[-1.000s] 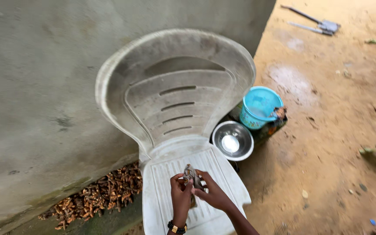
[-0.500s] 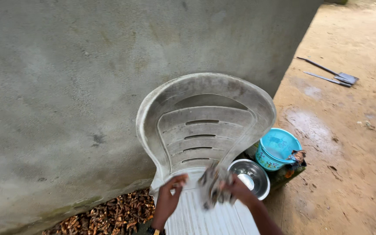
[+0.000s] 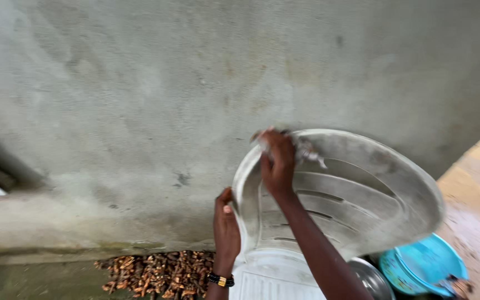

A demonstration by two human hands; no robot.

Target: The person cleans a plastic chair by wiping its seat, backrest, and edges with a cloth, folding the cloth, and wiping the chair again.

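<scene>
One white moulded plastic chair (image 3: 356,194) with a slotted backrest fills the centre and right of the frame. Two bare hands show, one left hand (image 3: 226,225) and one right hand (image 3: 277,161), with one crumpled grey rag (image 3: 306,149). At lower right sit one round steel bowl (image 3: 370,278) and one turquoise plastic bucket (image 3: 423,269). One heap of brown roots (image 3: 156,272) lies at the lower centre-left.

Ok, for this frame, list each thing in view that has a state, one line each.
White plastic chair: upright against the grey wall, grimy, gripped at its back edge.
Rag: crumpled, pressed on the chair's top rim.
Right hand: closed on the rag.
Left hand: holding the chair's left edge.
Blue bucket: upright, open, partly cut off by the frame.
Metal bowl: upright, mostly hidden.
</scene>
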